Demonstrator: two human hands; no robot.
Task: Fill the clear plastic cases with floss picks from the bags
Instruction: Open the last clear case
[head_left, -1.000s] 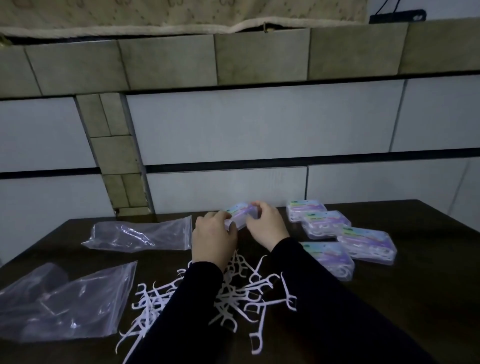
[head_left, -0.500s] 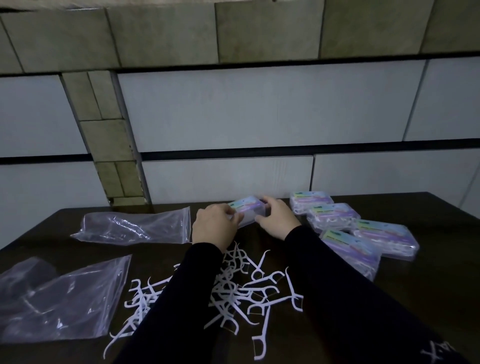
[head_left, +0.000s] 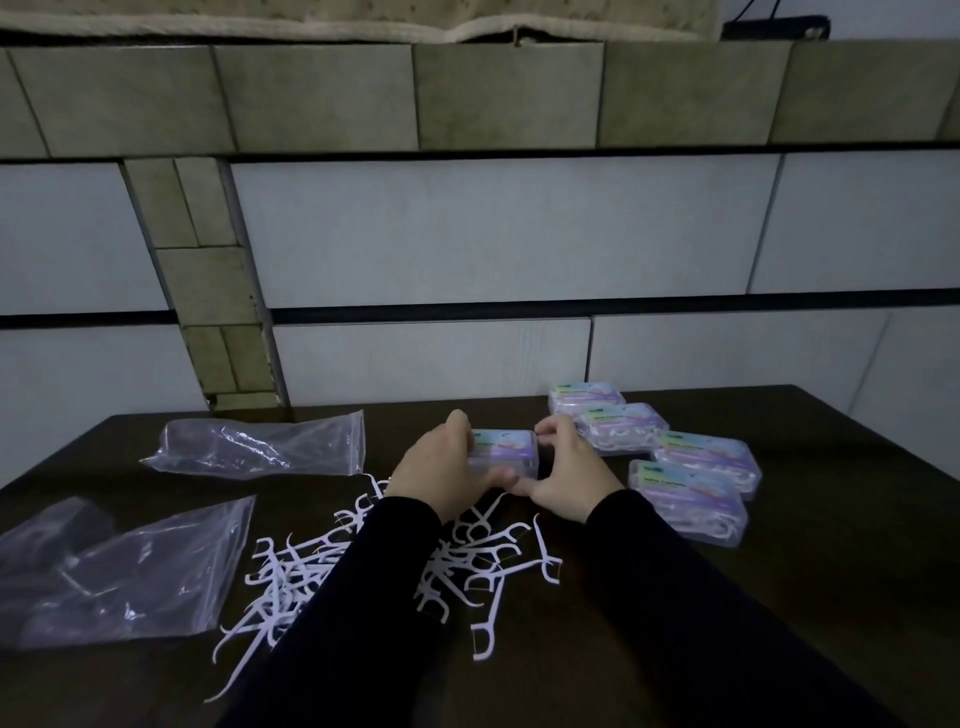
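Toward worktop (head_left: 779, 597) centre, left hand (head_left: 434, 470) and right hand (head_left: 563, 475) grip a clear plastic case (head_left: 503, 451) by its ends, fingers curled round it, lid down. Loose floss picks (head_left: 457, 566) scattered nearer the front edge, partly under the sleeves. Four filled cases (head_left: 691, 480) sit toward the right edge; two limp bags (head_left: 260, 449) toward the left edge.

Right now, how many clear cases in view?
5. One case gripped between the left hand and right hand; four filled cases clustered on the right. None look hidden.
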